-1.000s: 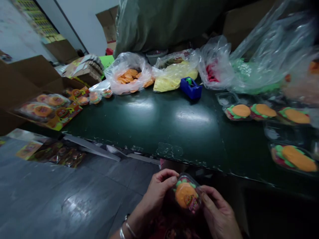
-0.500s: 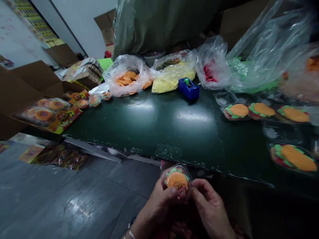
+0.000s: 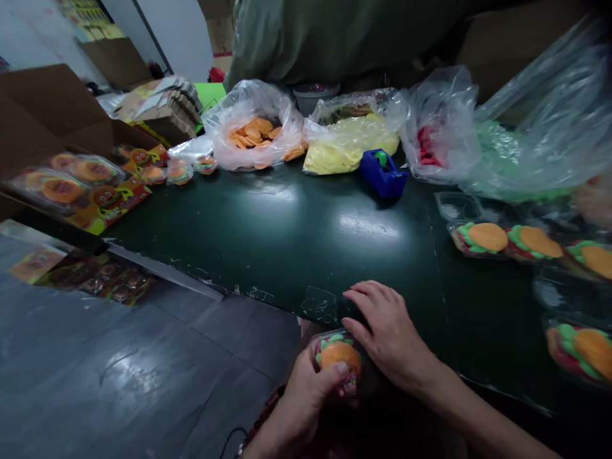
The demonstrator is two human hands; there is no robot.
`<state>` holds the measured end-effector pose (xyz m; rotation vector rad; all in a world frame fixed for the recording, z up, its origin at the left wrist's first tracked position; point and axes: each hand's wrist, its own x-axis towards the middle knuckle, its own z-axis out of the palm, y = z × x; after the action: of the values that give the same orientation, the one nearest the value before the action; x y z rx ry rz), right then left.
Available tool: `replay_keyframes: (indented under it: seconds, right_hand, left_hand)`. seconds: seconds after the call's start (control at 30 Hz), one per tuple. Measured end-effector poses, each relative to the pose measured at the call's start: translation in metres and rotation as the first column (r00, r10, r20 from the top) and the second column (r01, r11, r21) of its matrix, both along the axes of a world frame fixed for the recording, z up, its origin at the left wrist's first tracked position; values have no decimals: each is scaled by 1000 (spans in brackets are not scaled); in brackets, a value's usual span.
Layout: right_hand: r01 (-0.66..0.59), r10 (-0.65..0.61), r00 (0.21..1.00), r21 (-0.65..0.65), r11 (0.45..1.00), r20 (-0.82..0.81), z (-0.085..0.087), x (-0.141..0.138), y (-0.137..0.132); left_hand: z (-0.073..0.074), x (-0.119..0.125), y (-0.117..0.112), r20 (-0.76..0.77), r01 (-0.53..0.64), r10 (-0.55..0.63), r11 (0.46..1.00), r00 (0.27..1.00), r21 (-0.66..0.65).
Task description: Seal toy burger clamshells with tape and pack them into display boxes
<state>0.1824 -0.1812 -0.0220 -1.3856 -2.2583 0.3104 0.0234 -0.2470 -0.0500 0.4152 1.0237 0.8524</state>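
My left hand [image 3: 310, 386] grips a clear plastic case [image 3: 356, 341] with a toy-like burger [image 3: 337, 357] inside, just off the table's front edge. Its thumb presses on the case's front, partly covering a small colourful print. The burger has an orange bun and green leafy edges. To the right of the case, over the table's edge, my right hand [image 3: 385, 328] is lifted with thumb and fingers apart, and I see nothing in it. A blue tape dispenser [image 3: 385, 175] with a green core stands farther back on the dark green table [image 3: 287, 248].
Clear bags with orange pieces [image 3: 253, 134], yellow pieces [image 3: 347, 143] and red pieces [image 3: 430, 146] line the back. Cased burgers [image 3: 485, 237] sit at right, near another person's blurred hand [image 3: 595, 201]. At left are a display box [image 3: 108, 204] and a cardboard carton [image 3: 48, 95].
My right hand has let go of the case and moved up and over the table's edge, its fingers now apart. My left hand keeps the case, and the view has shifted somewhat.
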Motion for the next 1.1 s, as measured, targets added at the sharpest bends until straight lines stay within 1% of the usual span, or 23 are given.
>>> replay_keyframes:
  seconds: [0.1,0.2,0.4,0.53,0.63,0.7,0.73,0.8,0.87,0.93,1.0,1.1]
  right_hand:
    - [-74,71,970,7,997,233,-9,-13,13]
    - [-92,80,935,18,996,344,-12,-14,13]
    - [-82,74,905,0,997,419,-9,-15,12]
    - [-96,86,896,0,995,436,-9,-16,12]
    - [-115,88,891,36,993,445,-12,-14,11]
    - [-150,97,898,92,984,428,-16,-12,11]
    - [-177,115,912,125,976,394,-16,-11,9]
    - [-222,178,949,152,963,260,-15,-9,2]
    - [-219,211,973,95,971,92,-10,-6,-13]
    - [-173,174,985,-4,985,8,-4,-3,-33]
    - [-139,141,990,-74,987,24,0,-2,-51]
    - [-132,136,990,-126,983,28,-2,-6,-68]
  left_hand:
    - [-5,-4,4,41,43,-44,999,998,33]
    - [-10,-10,7,45,92,-96,992,994,87]
    - [-16,-18,17,-3,203,-204,974,979,98]
    - [-15,-25,25,-44,255,-251,952,967,168]
    - [-16,-30,27,-42,285,-283,940,958,188]
    - [-16,-35,28,-20,316,-319,928,948,197]
    - [-16,-37,29,-23,336,-338,919,941,209]
    - [-14,-41,31,-57,378,-375,894,925,240]
    - [-10,-45,33,-68,417,-414,872,908,255]
    - [-3,-49,35,-56,452,-452,861,890,233]
    - [4,-50,37,-34,487,-491,849,870,204]
    - [11,-50,40,39,526,-542,829,840,190]
